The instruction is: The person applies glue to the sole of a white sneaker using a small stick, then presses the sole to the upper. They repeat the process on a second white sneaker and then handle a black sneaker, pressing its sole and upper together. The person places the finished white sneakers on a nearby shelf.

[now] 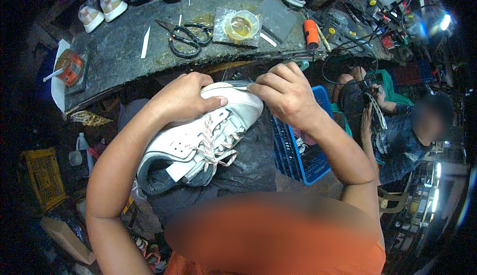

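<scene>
A white sneaker [191, 133] lies across my lap, its toe pointing up and to the right. Patterned laces [214, 148] are tied loosely over its tongue. Around its side near the toe, my left hand [186, 96] is closed, the thumb pressed on the upper. My right hand [288, 96] is closed too, fingertips pinching the edge of the sole at the toe. A grey strip of sole [239, 83] shows between the two hands. What lies under the right fingertips is partly hidden.
On the bench [119, 71] ahead are black scissors [186, 41], a cup of yellowish liquid [242, 25], an orange cylindrical tool [311, 34] and an orange-brown pot [69, 69]. Several shoes [113, 4] line its back. A blue crate [318, 168] stands at right, near another person [402, 131].
</scene>
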Available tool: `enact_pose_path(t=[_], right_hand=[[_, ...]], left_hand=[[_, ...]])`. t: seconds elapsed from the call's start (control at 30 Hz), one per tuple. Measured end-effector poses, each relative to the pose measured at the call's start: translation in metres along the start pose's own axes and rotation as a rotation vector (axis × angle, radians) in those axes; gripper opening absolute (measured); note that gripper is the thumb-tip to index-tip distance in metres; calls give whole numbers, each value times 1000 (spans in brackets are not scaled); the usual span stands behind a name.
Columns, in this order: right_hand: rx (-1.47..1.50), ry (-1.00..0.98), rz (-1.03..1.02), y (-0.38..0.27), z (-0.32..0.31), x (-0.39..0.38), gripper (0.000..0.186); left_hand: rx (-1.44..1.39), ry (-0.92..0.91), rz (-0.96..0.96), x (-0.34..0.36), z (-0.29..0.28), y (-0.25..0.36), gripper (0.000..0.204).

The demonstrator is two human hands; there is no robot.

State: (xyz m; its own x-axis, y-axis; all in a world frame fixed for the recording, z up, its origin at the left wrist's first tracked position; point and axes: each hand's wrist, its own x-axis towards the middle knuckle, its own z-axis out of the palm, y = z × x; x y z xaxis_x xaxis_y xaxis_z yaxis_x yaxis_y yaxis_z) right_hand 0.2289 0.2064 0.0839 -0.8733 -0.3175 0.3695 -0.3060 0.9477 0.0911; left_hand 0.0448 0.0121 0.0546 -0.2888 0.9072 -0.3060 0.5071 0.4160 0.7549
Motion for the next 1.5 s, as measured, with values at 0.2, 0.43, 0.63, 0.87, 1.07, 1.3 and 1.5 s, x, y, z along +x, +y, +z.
enact_pose_path(t=[0.2,0.43,0.63,0.87,1.07,1.3,1.5], right_hand=[[31,9,15,0,4,-4,24],[56,10,-1,1,7,-3,27],[74,3,-22,1,8,3,36],[60,29,-55,1,15,12,21],[13,-37,-43,4,8,8,20],[-38,-160,25,2,-16,4,29],[104,-21,223,-15,-48,-3,27]], left_hand=[[-3,-11,-5,0,-1,0,49],[7,-22,3,2,-1,-2,50],[-5,-23,-3,2,-1,-2,49],[10,-28,-4,1,-2,-2,49],[11,-18,4,1,-3,-2,49],[2,-27,-3,0,-3,-1,49],[-1,-20,3,-2,-3,0,50]])
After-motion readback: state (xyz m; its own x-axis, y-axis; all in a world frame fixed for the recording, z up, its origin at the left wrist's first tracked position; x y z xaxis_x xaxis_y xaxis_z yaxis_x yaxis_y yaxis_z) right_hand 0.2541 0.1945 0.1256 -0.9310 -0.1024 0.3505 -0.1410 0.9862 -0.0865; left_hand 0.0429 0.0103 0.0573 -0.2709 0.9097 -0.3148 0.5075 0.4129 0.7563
